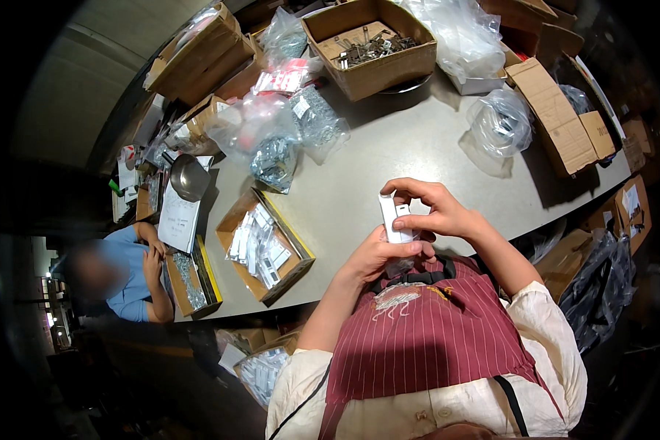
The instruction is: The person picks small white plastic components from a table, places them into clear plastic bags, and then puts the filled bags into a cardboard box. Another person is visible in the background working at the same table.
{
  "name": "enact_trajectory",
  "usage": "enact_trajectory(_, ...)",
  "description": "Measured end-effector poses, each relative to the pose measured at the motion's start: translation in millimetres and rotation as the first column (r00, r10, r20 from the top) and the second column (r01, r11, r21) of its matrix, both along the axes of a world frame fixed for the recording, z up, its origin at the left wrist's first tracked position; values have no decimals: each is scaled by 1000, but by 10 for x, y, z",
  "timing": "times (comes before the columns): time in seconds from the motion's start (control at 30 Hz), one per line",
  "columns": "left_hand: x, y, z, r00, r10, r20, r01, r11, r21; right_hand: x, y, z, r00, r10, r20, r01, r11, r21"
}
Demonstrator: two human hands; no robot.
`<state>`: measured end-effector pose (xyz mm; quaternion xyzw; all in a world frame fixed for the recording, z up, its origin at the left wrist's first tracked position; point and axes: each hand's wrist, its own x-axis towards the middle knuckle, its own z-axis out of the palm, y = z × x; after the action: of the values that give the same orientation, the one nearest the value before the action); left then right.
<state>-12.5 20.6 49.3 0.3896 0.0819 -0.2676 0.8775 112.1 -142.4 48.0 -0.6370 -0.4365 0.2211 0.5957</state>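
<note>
Both my hands meet over the near edge of the grey table (389,158), just above my striped red apron. My left hand (378,255) cups a small white plastic-wrapped packet (391,218) from below, held upright. My right hand (433,209) pinches the packet's top and side with thumb and fingers. What is inside the packet I cannot make out.
A shallow cardboard box (298,258) of similar white packets lies left of my hands. A deeper box (378,77) of metal parts stands at the far side, with clear plastic bags (500,121) and more cartons around. A person in a blue top (128,282) works at the left.
</note>
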Motion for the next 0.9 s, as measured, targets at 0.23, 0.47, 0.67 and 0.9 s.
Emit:
enact_trajectory(0.23, -13, 12, -9, 997, 68, 23, -67, 996, -54, -50, 7, -35, 998, 47, -45, -45, 998, 44)
enact_trajectory(0.47, 35, 63, 11, 979, 105, 176, -127, 984, 124, -35, -18, -56, 958, 150, 244, -163, 986, 32)
enact_trajectory(0.67, 59, 221, 149, 973, 123, 193, -135, 990, 50, -75, -79, 207, 958, 55, 283, -64, 998, 23)
enact_trajectory(0.9, 35, 235, 116, 986, 71, 150, -81, 995, 62, -17, -95, 231, 868, 201, 453, -213, 977, -26)
